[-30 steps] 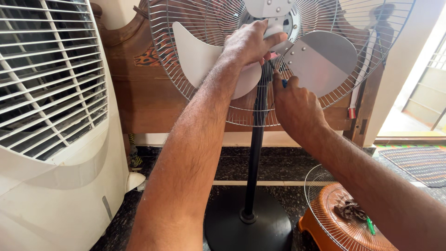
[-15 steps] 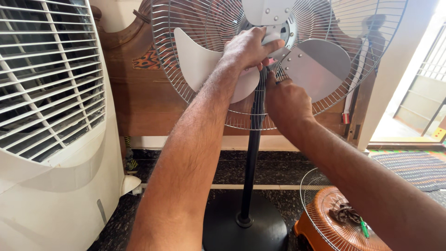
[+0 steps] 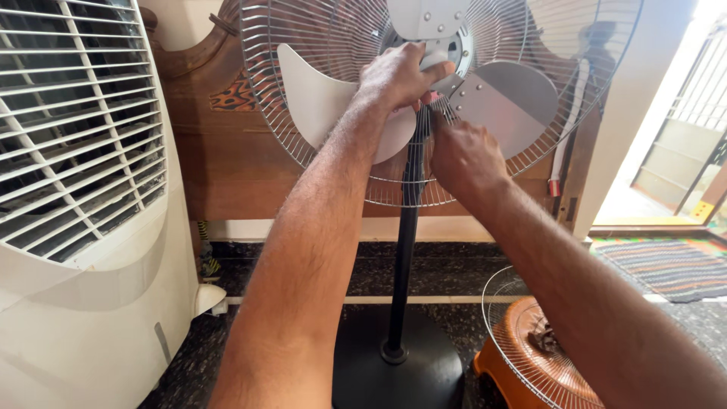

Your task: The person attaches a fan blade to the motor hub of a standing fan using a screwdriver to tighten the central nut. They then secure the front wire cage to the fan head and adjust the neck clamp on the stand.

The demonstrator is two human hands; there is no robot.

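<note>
Pedestal fan (image 3: 409,227) — upright on black pole, front guard off, 3 pale blades (image 3: 318,91) bare before rear wire grille

A pedestal fan with smooth matt grey blades (image 3: 318,87), a shiny chrome wire guard (image 3: 303,144) and a glossy black metal pole (image 3: 401,250) stands before a polished carved wooden board (image 3: 227,167), with a glossy white plastic cooler (image 3: 83,303) at left.
</note>
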